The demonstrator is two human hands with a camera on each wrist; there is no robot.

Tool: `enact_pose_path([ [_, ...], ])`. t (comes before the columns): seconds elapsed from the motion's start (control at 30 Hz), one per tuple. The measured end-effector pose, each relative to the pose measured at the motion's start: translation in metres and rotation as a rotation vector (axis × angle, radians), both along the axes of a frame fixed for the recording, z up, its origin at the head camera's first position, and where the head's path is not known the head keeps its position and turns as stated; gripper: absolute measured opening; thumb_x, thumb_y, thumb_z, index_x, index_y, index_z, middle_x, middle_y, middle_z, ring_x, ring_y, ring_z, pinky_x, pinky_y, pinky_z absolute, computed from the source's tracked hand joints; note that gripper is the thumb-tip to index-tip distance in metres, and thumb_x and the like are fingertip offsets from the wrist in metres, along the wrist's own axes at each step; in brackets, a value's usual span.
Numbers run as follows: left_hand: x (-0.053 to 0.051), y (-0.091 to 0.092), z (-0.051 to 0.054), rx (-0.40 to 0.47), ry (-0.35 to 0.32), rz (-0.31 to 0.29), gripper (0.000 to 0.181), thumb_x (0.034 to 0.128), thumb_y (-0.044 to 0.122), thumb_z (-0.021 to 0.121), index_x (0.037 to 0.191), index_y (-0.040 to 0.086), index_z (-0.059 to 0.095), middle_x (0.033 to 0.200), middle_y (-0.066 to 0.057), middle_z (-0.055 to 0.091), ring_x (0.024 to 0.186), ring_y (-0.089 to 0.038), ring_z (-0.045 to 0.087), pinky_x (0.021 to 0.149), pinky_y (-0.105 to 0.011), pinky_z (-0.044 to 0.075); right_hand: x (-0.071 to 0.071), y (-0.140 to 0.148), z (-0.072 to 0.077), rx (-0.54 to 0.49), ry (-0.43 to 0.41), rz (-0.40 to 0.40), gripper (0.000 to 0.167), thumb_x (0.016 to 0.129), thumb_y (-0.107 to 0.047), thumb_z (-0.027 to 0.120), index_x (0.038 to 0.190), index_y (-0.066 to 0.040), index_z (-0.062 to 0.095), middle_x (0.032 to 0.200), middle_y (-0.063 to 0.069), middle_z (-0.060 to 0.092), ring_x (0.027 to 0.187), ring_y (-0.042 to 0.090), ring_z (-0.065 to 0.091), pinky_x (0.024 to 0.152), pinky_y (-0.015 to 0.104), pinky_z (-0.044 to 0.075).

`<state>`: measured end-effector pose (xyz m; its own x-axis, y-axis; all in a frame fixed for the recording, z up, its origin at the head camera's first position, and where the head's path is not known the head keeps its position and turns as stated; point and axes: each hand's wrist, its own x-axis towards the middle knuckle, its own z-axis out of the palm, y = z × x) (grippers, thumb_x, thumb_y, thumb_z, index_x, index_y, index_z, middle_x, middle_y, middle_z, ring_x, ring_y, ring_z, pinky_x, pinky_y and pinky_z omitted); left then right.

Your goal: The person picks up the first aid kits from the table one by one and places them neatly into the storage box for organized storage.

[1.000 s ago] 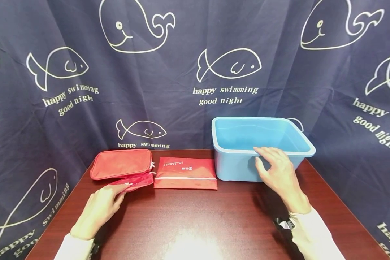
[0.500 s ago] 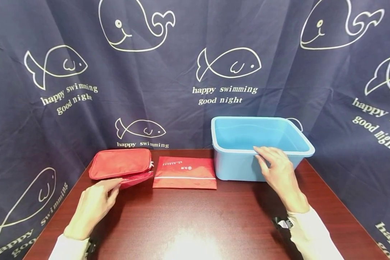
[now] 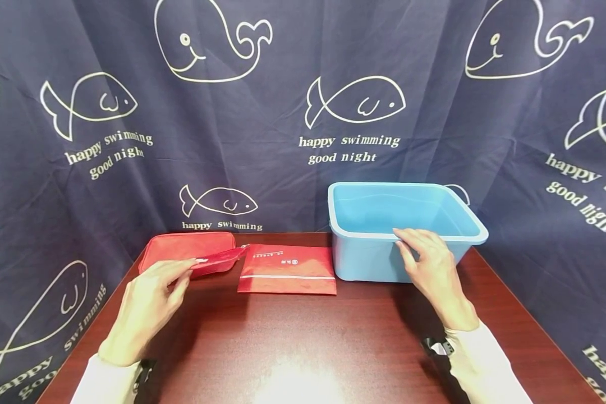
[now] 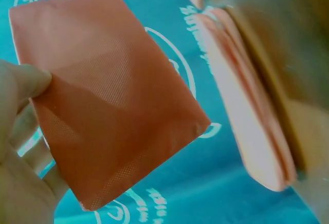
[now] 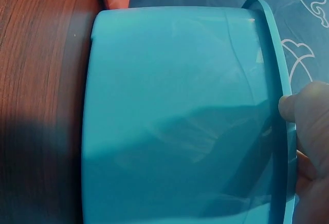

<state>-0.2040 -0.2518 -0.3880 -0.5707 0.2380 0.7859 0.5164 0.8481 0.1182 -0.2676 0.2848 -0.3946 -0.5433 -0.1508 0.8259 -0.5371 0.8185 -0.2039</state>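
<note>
- Head view: a thin red pouch [image 3: 221, 258] is being pinched near its left end by the left hand [image 3: 148, 303]; that grip is narrow, being filled by the pouch alone.
- The pouch is being held up off the surface [image 3: 293, 328], its right end being tilted higher, and a red zip case [image 3: 187, 245] behind is being partly covered by it.
- The near rim of a blue bin [image 3: 368, 259] is being held by the right hand [image 3: 431, 275], the rim being caught in its grip.
- Between the zip case and the bin, a flat red envelope [image 3: 288, 266] with a white line is being borne by the surface; all is being backed by a dark blue curtain [image 3: 262, 134] printed with fish and whales.
- Left wrist view: the pouch's face is being pressed by the thumb along one edge, while the zip case is being shown well apart from it.
- Right wrist view: the bin's rim is being touched by the thumb, and its wall is being crossed by a shadow.
</note>
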Motion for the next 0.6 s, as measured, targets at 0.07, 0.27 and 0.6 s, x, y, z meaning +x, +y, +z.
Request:
enact_pose_path([
  [0.07, -0.003, 0.008, 0.007, 0.004, 0.026, -0.026, 0.037, 0.0842, 0.004, 0.076, 0.118, 0.017, 0.079, 0.105, -0.003, 0.079, 0.098, -0.022, 0.073, 0.084, -0.036, 0.051, 0.0, 0.0, 0.0, 0.003, -0.002, -0.002, 0.034, 0.09, -0.007, 0.077, 0.123, -0.012, 0.077, 0.112, 0.008, 0.077, 0.111, 0.03, 0.066, 0.105, 0.036, 0.041],
  [0.27, -0.008, 0.034, 0.025, 0.035, 0.107, -0.097, 0.04, 0.0833, 0.003, 0.077, 0.121, 0.018, 0.079, 0.107, -0.003, 0.079, 0.097, -0.021, 0.073, 0.085, -0.034, 0.052, -0.001, 0.0, -0.001, -0.018, 0.028, 0.008, 0.036, 0.086, -0.003, 0.079, 0.121, -0.012, 0.078, 0.11, 0.008, 0.077, 0.109, 0.031, 0.066, 0.103, 0.038, 0.043],
  [0.6, -0.019, 0.081, 0.044, 0.115, 0.155, -0.131, 0.04, 0.0837, 0.002, 0.078, 0.12, 0.019, 0.08, 0.104, -0.001, 0.079, 0.096, -0.021, 0.072, 0.08, -0.04, 0.058, -0.002, 0.001, -0.002, -0.013, 0.014, -0.002, 0.035, 0.088, -0.006, 0.079, 0.122, -0.012, 0.078, 0.111, 0.009, 0.077, 0.11, 0.03, 0.067, 0.104, 0.035, 0.042],
])
